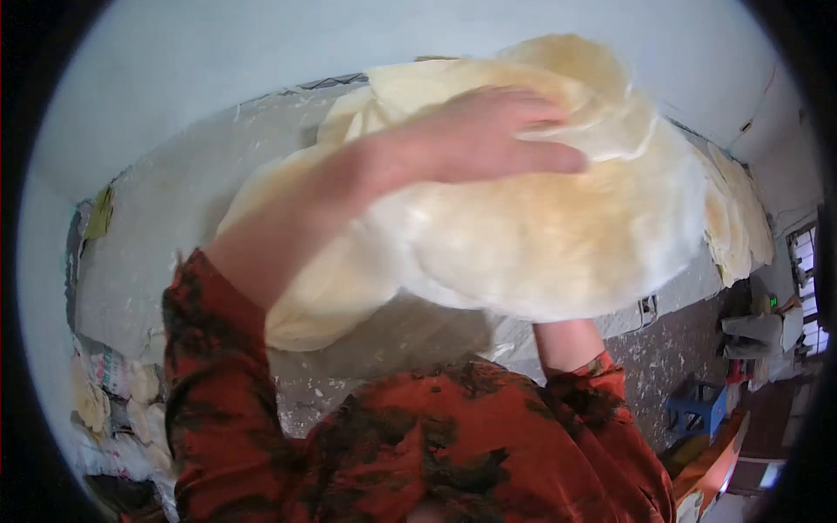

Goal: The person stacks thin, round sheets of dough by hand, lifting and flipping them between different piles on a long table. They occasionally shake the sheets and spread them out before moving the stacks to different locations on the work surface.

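Several large, thin, cream-coloured round sheets (558,235) lie overlapped in a loose pile, browner toward their middles. Across the top of the pile reaches my left hand (497,135), its fingers apart and slightly blurred by motion, with the thumb over the sheets. My right forearm (567,344) goes under the front edge of the pile, and the hand itself is hidden beneath the sheets. More sheets (305,305) hang out at the lower left, under my left forearm.
A grey, paint-flecked surface (157,253) lies under the pile, against a pale wall (218,78). Further sheets (741,218) are stacked at the right. Bags (122,375) stand at the lower left, a blue stool (697,408) at the lower right.
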{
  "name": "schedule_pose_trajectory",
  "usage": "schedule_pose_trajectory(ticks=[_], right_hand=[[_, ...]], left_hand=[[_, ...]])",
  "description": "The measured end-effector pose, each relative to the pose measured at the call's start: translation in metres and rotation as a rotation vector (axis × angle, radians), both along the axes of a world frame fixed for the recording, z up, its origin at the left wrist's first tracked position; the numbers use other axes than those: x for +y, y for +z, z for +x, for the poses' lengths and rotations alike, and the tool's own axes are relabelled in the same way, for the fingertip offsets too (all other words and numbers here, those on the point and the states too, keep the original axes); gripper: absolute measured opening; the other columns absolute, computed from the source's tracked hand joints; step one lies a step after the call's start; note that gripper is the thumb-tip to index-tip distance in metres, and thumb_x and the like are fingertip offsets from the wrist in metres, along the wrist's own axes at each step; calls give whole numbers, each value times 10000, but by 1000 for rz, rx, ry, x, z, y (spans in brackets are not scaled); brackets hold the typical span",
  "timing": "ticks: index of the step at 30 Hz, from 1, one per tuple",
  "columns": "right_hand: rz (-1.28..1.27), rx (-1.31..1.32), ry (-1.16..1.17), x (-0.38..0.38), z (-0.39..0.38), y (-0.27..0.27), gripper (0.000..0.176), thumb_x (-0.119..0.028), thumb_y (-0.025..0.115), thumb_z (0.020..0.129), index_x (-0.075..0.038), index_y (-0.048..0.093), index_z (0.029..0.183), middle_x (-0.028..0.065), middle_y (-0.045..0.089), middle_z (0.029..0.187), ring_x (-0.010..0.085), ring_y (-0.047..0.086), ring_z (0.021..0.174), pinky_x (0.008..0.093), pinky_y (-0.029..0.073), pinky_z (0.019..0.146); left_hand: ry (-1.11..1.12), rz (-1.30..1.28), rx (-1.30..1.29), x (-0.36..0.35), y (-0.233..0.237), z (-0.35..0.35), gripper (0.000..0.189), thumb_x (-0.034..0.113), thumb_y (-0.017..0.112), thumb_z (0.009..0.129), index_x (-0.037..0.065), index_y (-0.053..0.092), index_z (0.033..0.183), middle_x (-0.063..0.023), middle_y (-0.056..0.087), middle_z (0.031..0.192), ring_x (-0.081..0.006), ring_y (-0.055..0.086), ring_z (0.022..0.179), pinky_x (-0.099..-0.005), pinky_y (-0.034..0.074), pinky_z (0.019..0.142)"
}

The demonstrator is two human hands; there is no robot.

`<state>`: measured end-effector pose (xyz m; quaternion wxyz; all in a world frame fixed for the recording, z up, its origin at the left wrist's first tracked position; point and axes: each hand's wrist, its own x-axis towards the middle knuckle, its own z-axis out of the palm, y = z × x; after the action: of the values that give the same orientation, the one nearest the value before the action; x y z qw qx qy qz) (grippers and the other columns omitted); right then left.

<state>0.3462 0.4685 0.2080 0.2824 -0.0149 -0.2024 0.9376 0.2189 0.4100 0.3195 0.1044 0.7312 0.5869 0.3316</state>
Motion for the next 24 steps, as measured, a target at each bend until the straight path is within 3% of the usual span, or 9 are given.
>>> schedule_pose_trajectory(ticks=[6, 8, 10, 11, 13, 15, 17, 20, 24], right_hand=[[-265, -115, 439, -159, -107, -126, 406, -318, 493, 913, -57, 467, 1223, 100, 551, 1167, 220, 552, 1019, 370, 462, 877], [316, -550, 838, -193, -103, -190, 352, -306, 538, 883, -51, 546, 1126, 86, 593, 1102, 210, 567, 970, 366, 466, 825], [919, -549, 1030, -200, -83, -149, 265, -266, 559, 862, -44, 624, 992, 87, 644, 931, 192, 585, 870, 361, 464, 776], [919, -562, 1032, -198, -77, -125, 265, -266, 559, 862, -44, 624, 992, 87, 644, 931, 192, 585, 870, 361, 464, 776], [1328, -579, 926, -182, -75, -87, 233, -239, 568, 851, -29, 652, 909, 105, 653, 817, 180, 591, 784, 340, 469, 748], [1370, -834, 329, -152, -86, -124, 285, -261, 604, 822, -19, 642, 966, 160, 656, 839, 220, 613, 724, 329, 486, 700], [2008, -859, -451, -122, -103, -137, 614, -398, 641, 756, -5, 484, 1200, 177, 548, 1133, 338, 502, 1062, 414, 399, 891], [2150, -1077, -542, -117, -127, -174, 703, -466, 625, 741, -12, 431, 1241, 188, 476, 1215, 356, 417, 1150, 451, 340, 940], [2306, -898, -534, -111, -144, -194, 450, -320, 560, 765, -18, 516, 1096, 206, 567, 1035, 340, 539, 1004, 473, 453, 749]], left_hand=[[-82, -600, -21, -102, -131, -164, 439, 311, 598, 856, 14, 554, 1177, -129, 555, 1215, -208, 491, 1154, -322, 352, 998], [90, -612, -66, -157, -198, -210, 363, 285, 634, 821, 29, 610, 1078, -132, 607, 1106, -242, 551, 1061, -339, 415, 922], [259, -480, 34, -206, -239, -225, 247, 211, 663, 775, 30, 633, 941, -129, 628, 1010, -268, 575, 973, -345, 452, 846], [305, -349, 8, -223, -255, -226, 187, 166, 671, 749, 28, 631, 870, -124, 628, 973, -282, 580, 928, -348, 465, 808], [455, -303, 44, -238, -262, -211, 161, 133, 661, 737, 23, 614, 846, -124, 618, 953, -288, 575, 903, -348, 466, 790], [617, -261, 75, -246, -262, -189, 137, 100, 651, 725, 18, 597, 821, -124, 608, 932, -294, 571, 877, -349, 466, 772], [663, -27, -53, -240, -256, -161, 210, 111, 642, 721, 19, 597, 904, -129, 592, 963, -310, 551, 902, -360, 454, 789], [772, -211, 5, -219, -275, -147, 302, 134, 653, 710, 17, 583, 979, -135, 585, 967, -316, 532, 947, -376, 434, 829], [684, -53, 273, -219, -300, -143, 344, 143, 659, 695, 24, 584, 1009, -145, 576, 998, -331, 516, 984, -396, 416, 871]])
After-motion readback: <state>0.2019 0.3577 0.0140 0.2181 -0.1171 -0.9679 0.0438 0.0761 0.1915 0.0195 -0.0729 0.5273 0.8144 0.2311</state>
